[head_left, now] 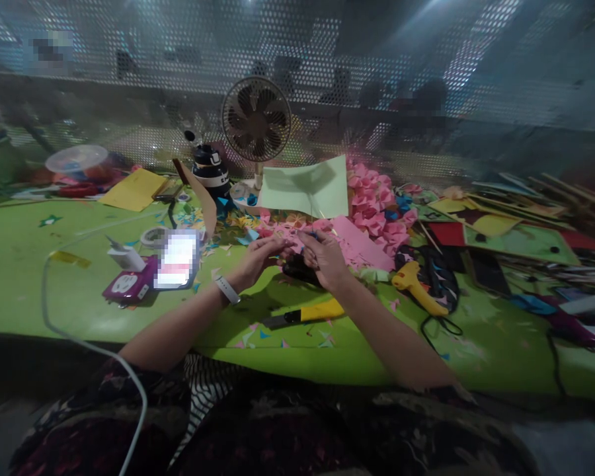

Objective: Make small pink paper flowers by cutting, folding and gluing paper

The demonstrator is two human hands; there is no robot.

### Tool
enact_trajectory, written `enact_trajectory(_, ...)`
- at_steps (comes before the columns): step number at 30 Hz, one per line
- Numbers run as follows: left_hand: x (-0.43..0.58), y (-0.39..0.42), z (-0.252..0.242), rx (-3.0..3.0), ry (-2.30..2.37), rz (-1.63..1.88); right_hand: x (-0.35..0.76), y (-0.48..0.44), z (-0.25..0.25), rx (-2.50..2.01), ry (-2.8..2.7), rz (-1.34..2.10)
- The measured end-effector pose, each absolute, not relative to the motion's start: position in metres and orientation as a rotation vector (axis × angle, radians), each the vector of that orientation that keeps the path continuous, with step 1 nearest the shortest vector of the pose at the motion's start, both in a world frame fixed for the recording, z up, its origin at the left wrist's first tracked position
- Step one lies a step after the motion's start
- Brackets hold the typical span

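Note:
My left hand and my right hand meet over the green table, fingers pinched together around a small pink paper piece. A white band sits on my left wrist. A pile of pink folded paper flowers lies just beyond my hands. Below my right hand lie a dark object and a yellow-handled cutter.
A yellow glue gun with its cable lies to the right. A phone on a purple power strip, tape roll, small fan, dark bottle, pale green sheet and coloured paper stacks surround me. Paper scraps litter the table.

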State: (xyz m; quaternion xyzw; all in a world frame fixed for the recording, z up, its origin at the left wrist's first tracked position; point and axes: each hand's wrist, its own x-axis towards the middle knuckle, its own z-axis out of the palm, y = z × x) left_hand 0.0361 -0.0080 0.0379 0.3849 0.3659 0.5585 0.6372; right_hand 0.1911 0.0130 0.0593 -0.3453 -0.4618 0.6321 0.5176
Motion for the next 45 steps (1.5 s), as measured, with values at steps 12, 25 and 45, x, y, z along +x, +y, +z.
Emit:
enact_trajectory(12,0.039,-0.012,0.039,1.012,0.881,1.349,0.193,0.016,0.056,-0.887,-1.182,1.441)
enact_trajectory(25,0.032,-0.002,0.037,1.098,0.893,1.471,0.205,0.019,0.048,-1.096,-2.092,0.39)
enact_trajectory(45,0.028,-0.003,0.035,1.263,0.932,1.524,0.209,0.021,0.054,-0.927,-2.169,0.412)
